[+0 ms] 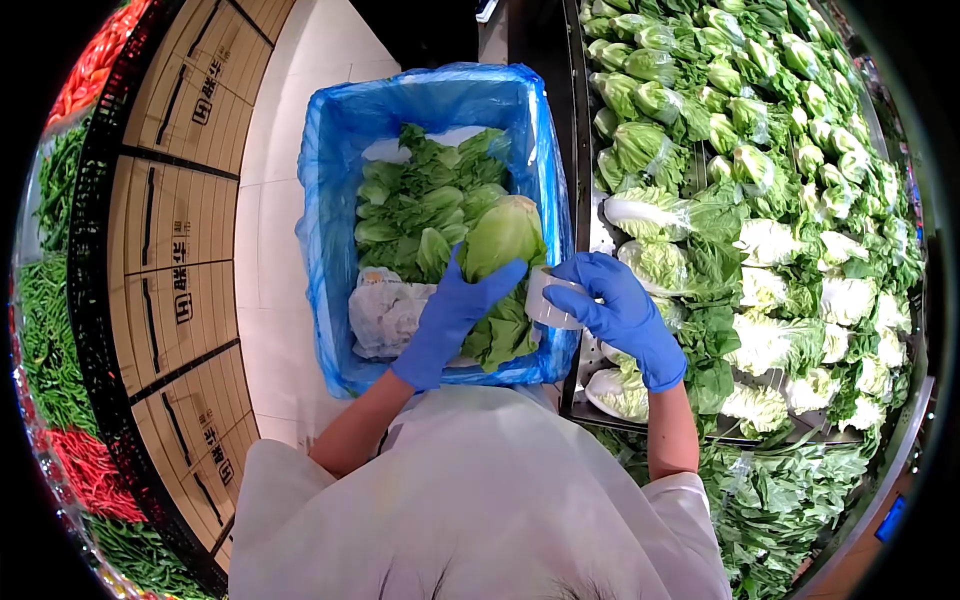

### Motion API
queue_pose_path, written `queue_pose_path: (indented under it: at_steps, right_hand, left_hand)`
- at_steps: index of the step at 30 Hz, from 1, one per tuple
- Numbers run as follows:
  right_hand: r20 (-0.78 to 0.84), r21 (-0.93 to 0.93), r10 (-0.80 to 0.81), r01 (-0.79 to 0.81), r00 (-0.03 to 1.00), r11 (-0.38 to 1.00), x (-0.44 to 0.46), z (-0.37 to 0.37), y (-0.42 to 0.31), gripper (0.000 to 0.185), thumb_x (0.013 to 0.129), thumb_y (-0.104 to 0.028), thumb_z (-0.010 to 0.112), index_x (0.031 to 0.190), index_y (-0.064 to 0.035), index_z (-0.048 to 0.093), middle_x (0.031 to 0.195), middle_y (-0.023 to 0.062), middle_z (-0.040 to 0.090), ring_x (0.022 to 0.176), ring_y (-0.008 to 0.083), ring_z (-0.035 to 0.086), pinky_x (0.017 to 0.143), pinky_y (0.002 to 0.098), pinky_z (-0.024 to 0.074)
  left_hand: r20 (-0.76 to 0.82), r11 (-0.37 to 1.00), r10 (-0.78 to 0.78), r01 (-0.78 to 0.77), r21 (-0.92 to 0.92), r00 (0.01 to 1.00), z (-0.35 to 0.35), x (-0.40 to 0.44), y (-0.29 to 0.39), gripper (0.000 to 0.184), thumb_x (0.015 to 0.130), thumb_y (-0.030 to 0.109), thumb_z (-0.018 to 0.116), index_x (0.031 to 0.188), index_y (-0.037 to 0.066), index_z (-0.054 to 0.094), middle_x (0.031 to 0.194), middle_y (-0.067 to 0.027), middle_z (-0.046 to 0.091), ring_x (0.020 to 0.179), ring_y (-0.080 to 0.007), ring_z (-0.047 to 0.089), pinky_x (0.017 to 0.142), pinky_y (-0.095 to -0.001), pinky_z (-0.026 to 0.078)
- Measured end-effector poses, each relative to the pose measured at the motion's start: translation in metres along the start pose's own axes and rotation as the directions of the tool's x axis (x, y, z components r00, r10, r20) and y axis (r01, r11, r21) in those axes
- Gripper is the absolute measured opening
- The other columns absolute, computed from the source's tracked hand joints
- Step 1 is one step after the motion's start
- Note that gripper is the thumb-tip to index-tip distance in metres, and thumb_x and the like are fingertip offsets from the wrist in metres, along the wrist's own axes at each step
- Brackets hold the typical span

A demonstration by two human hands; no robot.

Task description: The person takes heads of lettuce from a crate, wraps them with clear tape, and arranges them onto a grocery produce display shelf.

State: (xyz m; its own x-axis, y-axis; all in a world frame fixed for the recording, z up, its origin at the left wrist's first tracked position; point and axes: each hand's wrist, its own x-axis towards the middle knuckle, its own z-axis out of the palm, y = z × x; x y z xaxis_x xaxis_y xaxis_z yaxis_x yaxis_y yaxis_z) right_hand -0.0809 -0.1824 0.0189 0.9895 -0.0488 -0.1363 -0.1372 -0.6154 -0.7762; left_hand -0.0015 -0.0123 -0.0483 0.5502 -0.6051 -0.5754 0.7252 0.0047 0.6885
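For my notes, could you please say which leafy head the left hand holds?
The leafy head beside the white roll, raised above the others in the crate.

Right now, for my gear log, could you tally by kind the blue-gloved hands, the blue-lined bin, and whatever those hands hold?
Blue-gloved hands: 2
Blue-lined bin: 1
Leafy head, held: 1
White roll, held: 1
Total: 5

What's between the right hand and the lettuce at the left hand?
Head view: a white roll, held in the right hand, lies between hand and lettuce.
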Motion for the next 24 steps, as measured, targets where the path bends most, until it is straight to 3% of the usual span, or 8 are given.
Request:
queue_pose_path:
  at_steps: [9,12,15,16,18,20,22,24]
  right_hand:
    - [0.004,-0.048,-0.002,0.002,1.000,0.999,0.002,0.007,0.004,0.030,0.077,-0.032,0.063,0.091,-0.0060,0.063,0.081,0.0116,0.061,0.075,0.0288,0.056,0.065,0.0369,0.0456]
    - [-0.043,-0.071,-0.013,0.010,0.999,0.997,0.001,0.014,0.010,0.031,0.077,-0.033,0.063,0.093,-0.0067,0.063,0.081,0.0126,0.060,0.074,0.0281,0.055,0.063,0.0362,0.0456]
    - [-0.104,0.003,-0.030,0.031,0.994,1.000,-0.003,0.013,0.011,0.029,0.078,-0.029,0.063,0.095,-0.0058,0.063,0.083,0.0125,0.059,0.073,0.0254,0.055,0.065,0.0326,0.0449]
    - [-0.053,0.217,0.081,-0.068,0.995,0.974,-0.005,0.007,0.009,0.028,0.078,-0.026,0.063,0.097,-0.0046,0.062,0.084,0.0101,0.059,0.074,0.0211,0.055,0.067,0.0298,0.0439]
    - [0.022,0.415,0.177,-0.170,0.984,0.894,-0.012,-0.001,0.003,0.027,0.079,-0.022,0.062,0.098,-0.0034,0.062,0.086,0.0076,0.060,0.074,0.0169,0.055,0.069,0.0270,0.0430]
    - [-0.010,0.698,0.425,-0.298,0.905,0.651,-0.022,-0.005,-0.005,0.025,0.078,-0.016,0.061,0.098,-0.0007,0.060,0.087,0.0018,0.059,0.077,0.0096,0.052,0.072,0.0233,0.0406]
    - [-0.010,0.716,0.418,-0.285,0.908,0.637,-0.026,-0.012,0.000,0.026,0.076,-0.014,0.062,0.099,-0.0002,0.060,0.088,0.0000,0.058,0.080,0.0068,0.051,0.073,0.0223,0.0405]
    - [0.003,0.766,0.353,-0.229,0.936,0.601,-0.028,-0.016,0.001,0.026,0.073,-0.012,0.062,0.096,0.0001,0.060,0.089,0.0011,0.058,0.080,0.0080,0.052,0.075,0.0222,0.0406]
  left_hand:
    - [-0.057,0.962,0.231,-0.218,0.166,0.971,-0.006,0.011,-0.018,0.067,0.069,0.020,0.074,0.122,0.000,0.038,0.105,-0.0085,0.058,0.092,-0.0153,0.058,0.079,-0.0278,0.048]
    - [-0.320,0.852,0.266,-0.066,0.520,0.909,0.004,0.008,-0.016,0.067,0.070,0.020,0.073,0.122,-0.002,0.038,0.102,-0.0105,0.060,0.090,-0.0158,0.060,0.078,-0.0275,0.048]
    - [-0.432,0.842,0.253,0.023,0.538,0.866,0.005,0.011,-0.015,0.062,0.071,0.023,0.072,0.119,-0.002,0.043,0.100,-0.0108,0.061,0.087,-0.0153,0.060,0.076,-0.0268,0.048]
    - [-0.433,0.843,0.252,0.023,0.537,0.865,0.001,0.013,-0.014,0.062,0.071,0.023,0.072,0.119,-0.002,0.043,0.100,-0.0108,0.061,0.087,-0.0153,0.060,0.076,-0.0268,0.048]
    - [-0.214,0.963,0.171,-0.118,0.241,0.962,-0.017,0.019,-0.013,0.051,0.073,0.021,0.071,0.114,0.000,0.049,0.099,-0.0089,0.062,0.086,-0.0146,0.060,0.074,-0.0266,0.048]
    - [-0.161,0.947,0.194,-0.142,0.288,0.968,-0.030,0.021,-0.008,0.053,0.073,0.020,0.070,0.117,0.001,0.048,0.102,-0.0070,0.060,0.086,-0.0140,0.060,0.073,-0.0268,0.048]
    - [-0.106,0.927,0.215,-0.168,0.334,0.971,-0.039,0.014,0.001,0.054,0.074,0.020,0.070,0.120,0.002,0.046,0.106,-0.0052,0.058,0.086,-0.0134,0.059,0.072,-0.0270,0.048]
    - [0.049,0.999,0.009,-0.007,-0.048,0.999,-0.038,-0.006,0.020,0.047,0.078,0.023,0.066,0.117,0.003,0.049,0.102,-0.0032,0.059,0.085,-0.0096,0.057,0.073,-0.0250,0.046]
